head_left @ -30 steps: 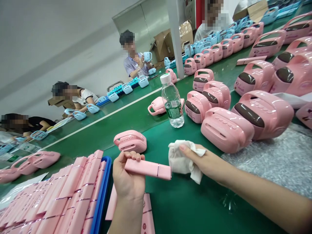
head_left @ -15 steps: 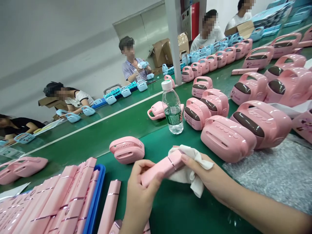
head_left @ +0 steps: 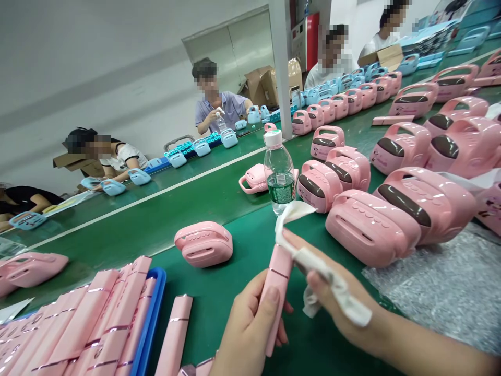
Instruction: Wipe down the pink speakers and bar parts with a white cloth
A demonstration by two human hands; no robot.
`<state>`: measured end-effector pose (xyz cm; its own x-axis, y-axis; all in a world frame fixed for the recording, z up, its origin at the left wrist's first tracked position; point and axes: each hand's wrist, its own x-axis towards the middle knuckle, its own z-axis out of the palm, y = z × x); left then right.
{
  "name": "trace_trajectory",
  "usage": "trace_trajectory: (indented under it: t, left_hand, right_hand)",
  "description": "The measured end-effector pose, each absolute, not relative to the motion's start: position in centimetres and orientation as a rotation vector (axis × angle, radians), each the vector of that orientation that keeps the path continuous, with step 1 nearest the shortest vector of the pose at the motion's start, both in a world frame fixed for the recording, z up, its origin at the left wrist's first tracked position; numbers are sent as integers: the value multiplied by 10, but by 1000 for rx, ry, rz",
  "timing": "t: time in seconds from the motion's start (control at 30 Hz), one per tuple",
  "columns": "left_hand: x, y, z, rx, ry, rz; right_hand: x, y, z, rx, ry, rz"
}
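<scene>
My left hand (head_left: 250, 318) is wrapped around a slim pink rectangular stick (head_left: 278, 274) with a silver band near its upper end. The stick stands nearly upright, tilted a little to the right. My right hand (head_left: 332, 292) holds a crumpled white cloth (head_left: 348, 300), draped over the fingers and thumb. Part of the cloth lies by the stick's top end, where I cannot tell if it touches. Left of my hands lies another pink stick (head_left: 175, 334) on the green table, beside a blue tray (head_left: 151, 313) piled with several like it.
A clear water bottle (head_left: 280, 175) stands beyond my hands. Several pink handled speaker-like cases (head_left: 373, 227) fill the right side, near bubble wrap (head_left: 442, 292). One pink case (head_left: 204, 244) sits ahead. Across the table, several people work among blue cases (head_left: 229, 138).
My left hand has turned the stick from slanting to nearly upright. My right hand has drawn back from its banded end, and the cloth has opened out over the fingers.
</scene>
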<state>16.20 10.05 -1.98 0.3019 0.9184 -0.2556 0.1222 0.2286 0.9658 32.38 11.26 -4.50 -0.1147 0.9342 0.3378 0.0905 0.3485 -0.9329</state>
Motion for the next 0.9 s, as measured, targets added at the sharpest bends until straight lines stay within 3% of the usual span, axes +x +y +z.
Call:
trace_trajectory:
  t: [0.13, 0.3, 0.4, 0.53, 0.67, 0.73, 0.9]
  left_hand:
    - [159, 102, -27, 1008, 1013, 807]
    - [150, 104, -26, 578, 733, 802]
    - [148, 103, -21, 604, 669, 841]
    - [148, 103, -14, 682, 648, 844]
    - [154, 102, -17, 701, 795, 828]
    - [156, 101, -22, 716, 897, 778]
    - [151, 101, -38, 793, 1068, 807]
  right_hand:
    - [315, 111, -50, -763, -1983, 486]
    - [308, 110, -45, -251, -2433, 167]
    - [312, 120, -51, -521, -2200, 316]
    - [324, 136, -53, -1109, -1435, 873]
    - [328, 132, -46, -1070, -1285, 1072]
    - [323, 124, -46, -943, -1540, 1030]
    - [309, 111, -46, -583, -2254, 393]
